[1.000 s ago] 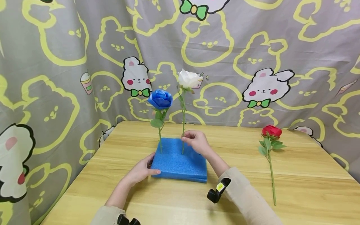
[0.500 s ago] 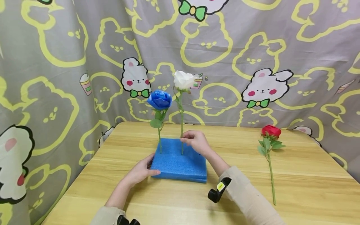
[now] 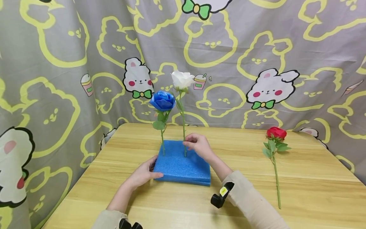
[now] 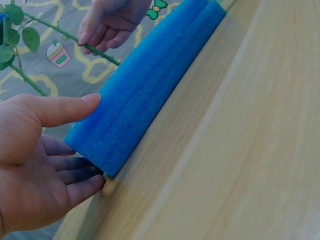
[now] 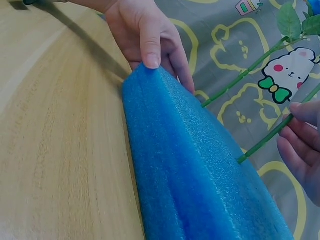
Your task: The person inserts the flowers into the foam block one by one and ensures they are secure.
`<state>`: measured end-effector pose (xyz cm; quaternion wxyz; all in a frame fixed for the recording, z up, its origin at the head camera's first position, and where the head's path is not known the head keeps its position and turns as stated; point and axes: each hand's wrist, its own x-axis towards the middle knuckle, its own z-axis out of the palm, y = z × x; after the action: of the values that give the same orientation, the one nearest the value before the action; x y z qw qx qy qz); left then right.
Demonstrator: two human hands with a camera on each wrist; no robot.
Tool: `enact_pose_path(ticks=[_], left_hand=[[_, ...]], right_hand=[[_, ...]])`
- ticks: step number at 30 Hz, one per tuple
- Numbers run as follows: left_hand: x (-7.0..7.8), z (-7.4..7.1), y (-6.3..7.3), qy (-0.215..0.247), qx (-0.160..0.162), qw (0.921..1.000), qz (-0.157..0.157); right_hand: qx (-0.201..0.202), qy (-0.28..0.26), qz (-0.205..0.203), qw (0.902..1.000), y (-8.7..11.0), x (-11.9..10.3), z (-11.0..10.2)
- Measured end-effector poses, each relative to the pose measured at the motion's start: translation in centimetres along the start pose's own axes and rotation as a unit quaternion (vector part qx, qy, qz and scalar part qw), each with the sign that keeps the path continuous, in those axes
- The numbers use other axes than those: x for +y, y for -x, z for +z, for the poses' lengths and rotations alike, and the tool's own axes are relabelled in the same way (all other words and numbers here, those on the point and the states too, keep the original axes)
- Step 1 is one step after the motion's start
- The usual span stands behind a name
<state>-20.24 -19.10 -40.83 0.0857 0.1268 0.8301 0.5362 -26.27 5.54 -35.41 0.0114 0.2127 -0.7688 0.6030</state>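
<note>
From my end of the feeds, the only label I find is a yellow sticker on the black camera at the right sleeve; its dark marks are too small to read. The curtain carries printed bears and drink cups.

The foam, a flat blue block with a seam along its side, sits on the wooden table and holds two stems. The blue rose stands in its far left part; the white rose stands just to the right, taller, leaning left. The red rose lies on the table, well apart to the right, bloom away from me.

The right hand pinches the white rose's stem low down, just above the foam. The left hand grips the foam's near left corner, thumb on the near edge, fingers at the side; my left wrist view is dim, so I can't be sure whether the fingertips reach underneath.

Against one second ago, the white bloom has swung left: it overlapped a printed cup then and now leaves it almost fully in sight. The blue rose and foam have stayed put.
</note>
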Motion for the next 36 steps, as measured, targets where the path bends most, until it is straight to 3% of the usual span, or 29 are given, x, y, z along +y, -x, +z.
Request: enact_pose_path(ticks=[5,21,36], left_hand=[[-0.1,0.0,0.0,-0.002,-0.002,1.0000,-0.001],[-0.3,0.1,0.0,-0.001,0.003,1.0000,-0.006],[-0.2,0.1,0.0,0.005,0.003,0.9999,-0.009]], right_hand=[[0.010,-0.003,0.004,0.9999,-0.6,1.4,0.1],[0.026,0.022,0.022,0.9992,-1.0,1.7,0.4],[0.027,0.007,0.034,0.9990,-1.0,1.6,0.4]])
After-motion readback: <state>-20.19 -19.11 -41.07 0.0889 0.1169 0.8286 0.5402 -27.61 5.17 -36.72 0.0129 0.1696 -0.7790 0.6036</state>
